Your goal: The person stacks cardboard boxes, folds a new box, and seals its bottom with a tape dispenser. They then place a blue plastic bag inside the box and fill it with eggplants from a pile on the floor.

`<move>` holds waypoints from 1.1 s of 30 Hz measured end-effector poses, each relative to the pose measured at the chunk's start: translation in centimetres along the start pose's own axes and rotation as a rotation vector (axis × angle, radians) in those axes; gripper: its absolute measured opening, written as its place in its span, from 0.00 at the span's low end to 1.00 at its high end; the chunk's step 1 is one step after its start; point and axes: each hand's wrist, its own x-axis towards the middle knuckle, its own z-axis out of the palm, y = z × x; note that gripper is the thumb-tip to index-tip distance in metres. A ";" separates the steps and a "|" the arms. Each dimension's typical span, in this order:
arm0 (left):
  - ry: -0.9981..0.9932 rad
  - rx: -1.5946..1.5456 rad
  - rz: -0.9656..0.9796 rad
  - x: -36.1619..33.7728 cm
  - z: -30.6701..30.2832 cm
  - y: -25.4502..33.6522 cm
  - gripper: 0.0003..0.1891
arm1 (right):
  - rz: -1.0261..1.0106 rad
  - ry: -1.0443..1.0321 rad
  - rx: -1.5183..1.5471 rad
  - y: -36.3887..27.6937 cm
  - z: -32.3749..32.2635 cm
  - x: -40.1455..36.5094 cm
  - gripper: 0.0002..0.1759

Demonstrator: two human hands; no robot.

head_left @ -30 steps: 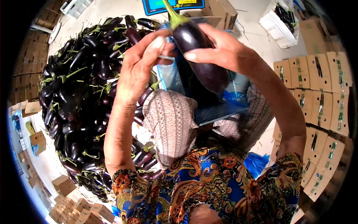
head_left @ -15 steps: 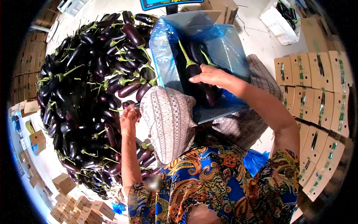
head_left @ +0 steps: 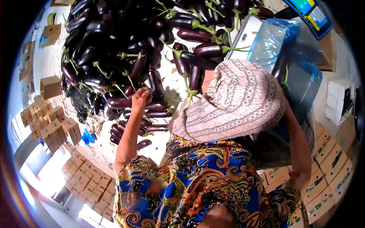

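My left hand (head_left: 141,97) is over the near edge of a large heap of purple eggplants (head_left: 91,57), its fingers curled closed. Just left of those fingers lies an eggplant (head_left: 119,102) and touches or nearly touches them; what they hold, if anything, is hidden. My right forearm (head_left: 299,140) reaches toward a crate lined with blue plastic (head_left: 304,83), while the right hand itself is hidden behind my knee in patterned trousers (head_left: 235,98). Inside the liner shows a dark eggplant (head_left: 281,66) with a green stem.
A scale display (head_left: 311,17) stands beyond the crate. Stacked cardboard boxes (head_left: 327,163) line the right side, with more cartons (head_left: 87,171) at lower left. A white bag (head_left: 337,98) lies at far right. Loose eggplants (head_left: 209,49) are between the heap and the crate.
My view has turned left toward the heap. The right hand, earlier on eggplants in the lined crate, is now hidden by the knee. My left hand has moved over the heap's near edge.
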 end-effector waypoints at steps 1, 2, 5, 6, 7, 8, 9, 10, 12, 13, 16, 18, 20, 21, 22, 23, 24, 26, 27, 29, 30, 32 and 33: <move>0.011 0.051 0.006 -0.6 -0.5 -1.4 0.07 | 0.012 -0.001 -0.009 0.2 -0.1 -0.2 0.27; 0.020 0.099 0.019 -1.3 -0.3 -2.2 0.07 | 0.020 -0.004 -0.019 0.3 0.0 -0.2 0.27; 0.044 0.653 0.363 -4.6 -1.5 -6.8 0.15 | 0.044 -0.013 -0.044 0.8 -0.4 -0.5 0.29; 0.022 0.912 0.582 -6.0 -1.6 -7.6 0.18 | 0.051 -0.018 -0.052 1.0 -0.4 -0.3 0.29; 0.033 0.991 0.606 -7.0 -1.0 -7.8 0.21 | 0.054 -0.025 -0.060 1.0 -0.3 -0.3 0.30; 0.044 1.069 0.634 -7.6 -0.1 -7.6 0.24 | 0.057 -0.028 -0.067 1.0 -0.3 -0.3 0.30; -0.016 1.089 0.579 -7.7 0.5 -7.2 0.27 | 0.059 -0.034 -0.078 1.1 -0.3 -0.3 0.31; 0.013 1.150 0.668 -7.0 1.2 -7.3 0.30 | 0.060 -0.037 -0.088 1.2 -0.4 -0.3 0.32; -0.009 1.279 0.775 -5.1 2.6 -6.7 0.32 | 0.052 -0.052 -0.109 1.2 -0.3 -0.2 0.33; -0.011 1.404 0.731 -4.1 3.1 -6.3 0.32 | 0.049 -0.061 -0.121 1.2 -0.1 -0.1 0.34; 0.011 1.591 0.709 -0.5 3.3 -6.7 0.30 | 0.033 -0.078 -0.154 1.1 0.0 0.0 0.36; -0.055 1.694 0.625 1.1 3.6 -6.6 0.26 | 0.012 -0.093 -0.184 1.2 0.3 0.1 0.38; -0.158 1.540 0.637 1.3 3.4 -4.8 0.27 | -0.037 -0.115 -0.228 1.3 0.1 0.1 0.39; -0.159 1.505 0.542 1.0 4.7 -2.6 0.29 | -0.051 -0.114 -0.258 1.7 0.1 -0.2 0.40; -0.168 1.474 0.441 0.5 6.0 -0.1 0.31 | -0.074 -0.129 -0.286 1.8 -0.1 -0.3 0.41; -0.111 1.391 0.486 0.2 6.7 1.4 0.32 | -0.086 -0.151 -0.307 2.0 0.0 -0.1 0.42; -0.049 1.305 0.520 0.4 7.0 2.7 0.33 | -0.096 -0.164 -0.319 2.1 -0.1 -0.1 0.42; -0.221 0.531 0.489 1.7 7.6 5.2 0.31 | -0.110 -0.185 -0.356 2.1 -0.4 -0.3 0.44; -0.195 0.525 0.591 2.5 8.2 7.3 0.30 | -0.094 -0.191 -0.400 1.6 -0.3 -0.5 0.43; -0.159 0.471 0.726 0.8 11.5 14.4 0.28 | -0.128 -0.208 -0.323 3.8 -0.5 0.5 0.44; -0.153 0.428 0.762 -1.1 13.7 18.7 0.28 | -0.089 -0.157 -0.404 1.2 -0.8 -1.1 0.40; -0.229 0.292 0.789 -2.4 16.9 25.2 0.29 | 0.073 -0.117 -0.001 2.0 -0.2 -0.4 0.33; -0.396 0.158 0.803 -2.6 18.9 27.6 0.30 | -0.054 -0.252 0.417 6.4 0.5 1.9 0.26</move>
